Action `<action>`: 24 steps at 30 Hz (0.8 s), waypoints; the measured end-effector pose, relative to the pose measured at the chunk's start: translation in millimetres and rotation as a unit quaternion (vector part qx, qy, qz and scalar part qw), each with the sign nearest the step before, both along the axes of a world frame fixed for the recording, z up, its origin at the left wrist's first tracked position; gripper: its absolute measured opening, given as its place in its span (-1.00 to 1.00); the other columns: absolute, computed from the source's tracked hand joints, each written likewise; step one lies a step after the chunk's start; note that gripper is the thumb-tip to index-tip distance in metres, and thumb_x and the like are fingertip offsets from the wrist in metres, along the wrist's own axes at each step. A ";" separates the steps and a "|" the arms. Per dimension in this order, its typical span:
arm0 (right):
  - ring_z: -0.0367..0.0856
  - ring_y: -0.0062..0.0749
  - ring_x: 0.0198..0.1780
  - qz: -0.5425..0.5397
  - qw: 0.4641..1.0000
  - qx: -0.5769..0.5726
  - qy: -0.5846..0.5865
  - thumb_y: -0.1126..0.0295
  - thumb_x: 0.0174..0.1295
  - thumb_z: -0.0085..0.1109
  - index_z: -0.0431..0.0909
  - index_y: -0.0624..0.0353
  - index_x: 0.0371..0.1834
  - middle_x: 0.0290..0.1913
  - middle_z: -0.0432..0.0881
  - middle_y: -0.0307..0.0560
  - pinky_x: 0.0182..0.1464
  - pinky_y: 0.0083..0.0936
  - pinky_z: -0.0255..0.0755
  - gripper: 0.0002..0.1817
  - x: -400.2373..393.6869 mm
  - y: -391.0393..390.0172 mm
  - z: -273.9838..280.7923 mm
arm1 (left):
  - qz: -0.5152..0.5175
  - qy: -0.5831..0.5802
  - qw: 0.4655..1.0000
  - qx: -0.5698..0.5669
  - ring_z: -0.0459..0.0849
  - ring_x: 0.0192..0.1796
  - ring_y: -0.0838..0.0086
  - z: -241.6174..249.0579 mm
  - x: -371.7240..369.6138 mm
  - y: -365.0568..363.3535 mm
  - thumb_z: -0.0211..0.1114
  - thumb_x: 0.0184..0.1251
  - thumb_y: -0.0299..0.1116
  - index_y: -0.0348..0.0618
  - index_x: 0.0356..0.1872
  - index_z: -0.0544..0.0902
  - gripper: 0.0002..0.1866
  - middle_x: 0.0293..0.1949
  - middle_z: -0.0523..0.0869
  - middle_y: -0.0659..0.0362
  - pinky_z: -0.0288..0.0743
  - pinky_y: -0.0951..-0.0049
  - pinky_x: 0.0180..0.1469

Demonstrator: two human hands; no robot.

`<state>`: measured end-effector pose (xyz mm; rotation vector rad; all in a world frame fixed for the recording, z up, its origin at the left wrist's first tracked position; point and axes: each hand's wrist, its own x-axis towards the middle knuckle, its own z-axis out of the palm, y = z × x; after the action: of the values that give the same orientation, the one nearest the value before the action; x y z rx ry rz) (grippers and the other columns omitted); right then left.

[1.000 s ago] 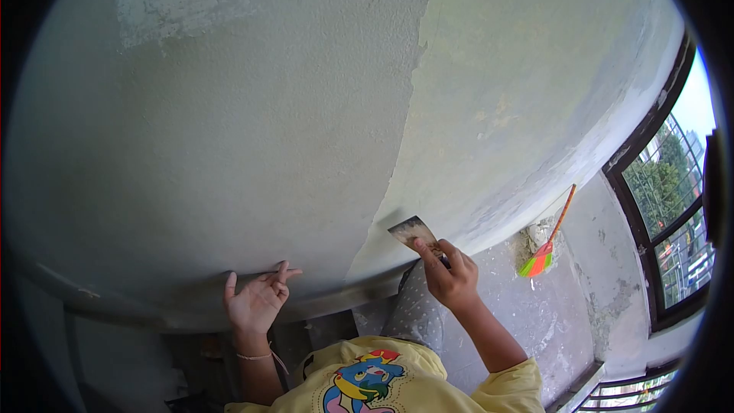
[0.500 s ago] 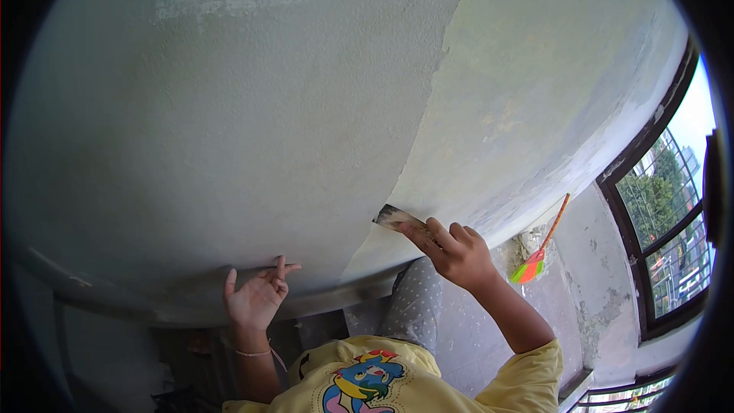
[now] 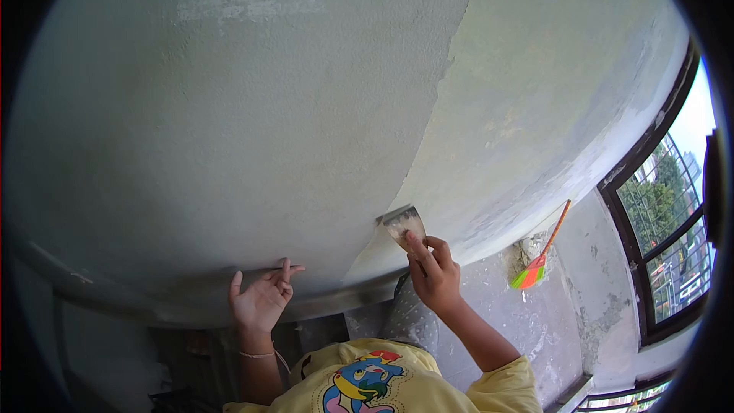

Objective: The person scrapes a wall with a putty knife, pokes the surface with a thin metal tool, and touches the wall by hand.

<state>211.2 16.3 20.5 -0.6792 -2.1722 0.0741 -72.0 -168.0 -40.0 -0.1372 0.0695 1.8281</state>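
Grey wall point(image 3: 306, 130), one scraper point(image 3: 403, 226), and we're right beside the coating's edge point(image 3: 425, 138)!
Our right hand point(image 3: 436, 275) grips the scraper, thumb flat on its face, presumably for steadiness; whether it touches, we can't tell. Our left hand point(image 3: 261, 300), second of two, spreads loosely with nothing visible in it, perhaps for balance; one broom point(image 3: 537, 264) sits off right.

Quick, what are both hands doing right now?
Left hand: open, fingers partly bent, nothing seen in it.
Right hand: closed, holding the scraper.
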 end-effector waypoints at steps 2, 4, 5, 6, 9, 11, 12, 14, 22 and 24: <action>0.71 -0.13 -0.25 -0.014 0.996 -0.071 0.060 0.66 0.18 0.34 0.49 0.03 0.41 0.03 0.55 0.11 -0.31 -0.35 0.61 -0.33 -11.5 -18.2 -29.0 | -0.001 -0.013 1.000 -0.001 0.44 0.49 0.15 1.6 0.0 -0.2 -0.08 0.47 0.24 -0.71 0.49 -0.10 0.05 0.54 -0.26 -0.61 0.36 0.22 0.15; 0.70 -0.09 -0.19 -0.014 0.993 -0.094 0.076 0.66 0.18 0.34 0.48 0.04 0.41 0.03 0.55 0.11 -0.23 -0.33 0.62 -0.32 -25.6 -35.7 -52.8 | -0.005 -0.025 1.000 -0.004 0.43 0.49 0.14 3.2 -0.9 -0.7 -0.10 0.48 0.24 -0.66 0.50 -0.06 0.02 0.53 -0.20 -0.64 0.37 0.21 0.16; 0.69 -0.05 -0.12 -0.016 0.989 -0.116 0.089 0.67 0.18 0.35 0.47 0.06 0.42 0.03 0.55 0.12 -0.16 -0.30 0.62 -0.32 -32.2 -43.1 -62.6 | -0.009 -0.032 0.999 -0.005 0.43 0.49 0.15 4.4 -1.2 -0.5 -0.10 0.48 0.25 -0.67 0.49 -0.06 0.03 0.53 -0.20 -0.64 0.37 0.22 0.17; 0.66 -0.02 -0.03 -0.015 0.986 -0.143 0.089 0.67 0.18 0.35 0.46 0.09 0.43 0.05 0.56 0.12 -0.06 -0.27 0.61 -0.31 -39.3 -49.6 -70.0 | -0.014 -0.039 0.999 -0.006 0.43 0.48 0.16 5.2 -2.0 -0.6 -0.10 0.47 0.25 -0.67 0.49 -0.05 0.04 0.53 -0.19 -0.64 0.37 0.23 0.17; 0.73 -0.25 -0.31 -0.042 0.989 -0.059 0.131 0.57 0.22 0.36 0.44 -0.04 0.47 0.03 0.53 0.03 -0.36 -0.37 0.61 -0.30 -58.7 -47.6 -76.6 | -0.018 -0.029 0.999 -0.008 0.46 0.47 0.17 4.9 -0.8 -1.9 -0.10 0.46 0.27 -0.69 0.49 -0.06 0.06 0.53 -0.19 -0.64 0.37 0.23 0.18; 0.73 -0.26 -0.33 -0.044 0.986 -0.058 0.153 0.60 0.22 0.35 0.45 0.00 0.46 0.04 0.52 0.05 -0.37 -0.40 0.60 -0.31 -67.5 -44.8 -68.6 | -0.019 -0.024 1.000 -0.005 0.47 0.46 0.18 4.4 0.9 -3.1 -0.10 0.45 0.27 -0.70 0.49 -0.07 0.07 0.53 -0.19 -0.63 0.37 0.23 0.18; 0.67 -0.16 -0.19 -0.036 0.981 -0.079 0.176 0.65 0.19 0.35 0.47 0.07 0.43 0.03 0.55 0.09 -0.21 -0.36 0.59 -0.33 -71.4 -43.8 -63.0 | -0.019 -0.022 1.000 0.000 0.48 0.45 0.18 4.1 2.0 -3.7 -0.09 0.44 0.28 -0.70 0.49 -0.07 0.07 0.54 -0.19 -0.62 0.37 0.23 0.18; 0.62 -0.06 -0.05 -0.028 0.975 -0.097 0.200 0.70 0.16 0.34 0.50 0.14 0.39 0.02 0.58 0.14 -0.05 -0.32 0.57 -0.34 -77.4 -43.7 -60.2 | -0.019 -0.022 1.000 -0.002 0.48 0.45 0.19 3.0 3.3 -4.2 -0.08 0.44 0.28 -0.71 0.48 -0.06 0.08 0.54 -0.19 -0.62 0.37 0.24 0.18; 0.62 -0.15 -0.08 -0.048 0.960 -0.090 0.260 0.70 0.14 0.36 0.53 0.14 0.36 -0.05 0.55 0.09 -0.09 -0.38 0.55 -0.35 -97.5 -44.4 -64.7 | -0.021 -0.026 0.999 -0.012 0.50 0.43 0.19 5.2 -2.1 -0.6 -0.08 0.44 0.28 -0.71 0.48 -0.04 0.07 0.54 -0.20 -0.62 0.38 0.24 0.16; 0.62 -0.14 -0.08 -0.049 0.960 -0.089 0.262 0.70 0.13 0.36 0.53 0.16 0.36 -0.04 0.56 0.10 -0.07 -0.38 0.55 -0.35 -99.6 -42.6 -65.4 | -0.025 -0.037 0.999 -0.022 0.50 0.43 0.19 6.9 -3.2 0.4 -0.09 0.45 0.28 -0.71 0.47 -0.03 0.06 0.54 -0.20 -0.62 0.39 0.23 0.16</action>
<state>111.6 -26.3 -45.0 -0.7667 -1.6330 0.3605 -75.2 -167.6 -33.1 -0.2318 0.0616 1.7708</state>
